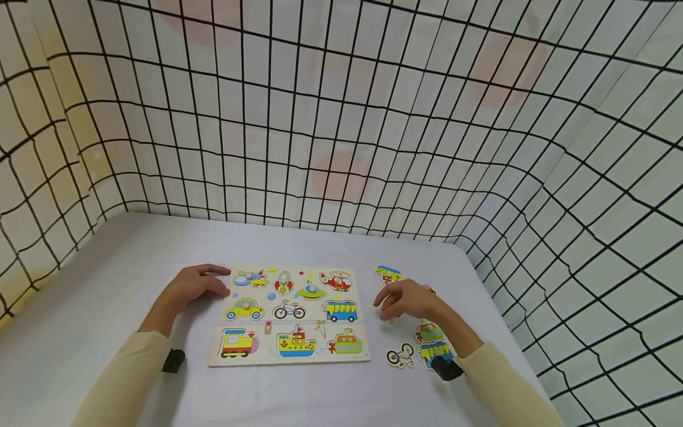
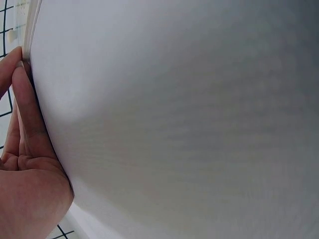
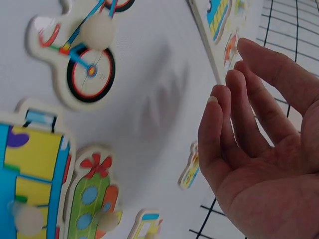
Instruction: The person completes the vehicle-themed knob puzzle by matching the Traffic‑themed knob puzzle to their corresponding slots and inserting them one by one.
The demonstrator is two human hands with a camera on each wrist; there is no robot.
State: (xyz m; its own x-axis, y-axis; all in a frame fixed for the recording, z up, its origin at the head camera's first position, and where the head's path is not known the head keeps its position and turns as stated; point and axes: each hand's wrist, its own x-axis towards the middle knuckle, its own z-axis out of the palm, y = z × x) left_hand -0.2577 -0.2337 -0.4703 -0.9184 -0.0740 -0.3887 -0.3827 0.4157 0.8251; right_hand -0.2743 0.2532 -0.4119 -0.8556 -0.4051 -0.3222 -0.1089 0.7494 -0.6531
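Note:
A wooden puzzle board [image 1: 267, 350] printed with vehicles lies in the middle of the white table. At its left edge, my left hand [image 1: 192, 286] rests with the fingertips by the rim and the fingers relaxed. My right hand [image 1: 408, 298] hovers over the table to the right of the board, its fingers loosely bent with nothing between them. Below that hand lies a bicycle piece [image 3: 91, 70] with a round knob. A bus piece [image 3: 37, 172] and a green submarine piece [image 3: 89, 201] lie side by side under the right forearm. Beyond the hand is a yellow, blue and red piece [image 1: 388, 273].
Another piece [image 3: 145, 224] lies near the submarine, largely hidden by the right arm in the head view. A black wire grid [image 1: 320, 118] backed with white sheeting encloses the table at the back and sides. Black wrist cameras [image 1: 173, 360] sit under both forearms.

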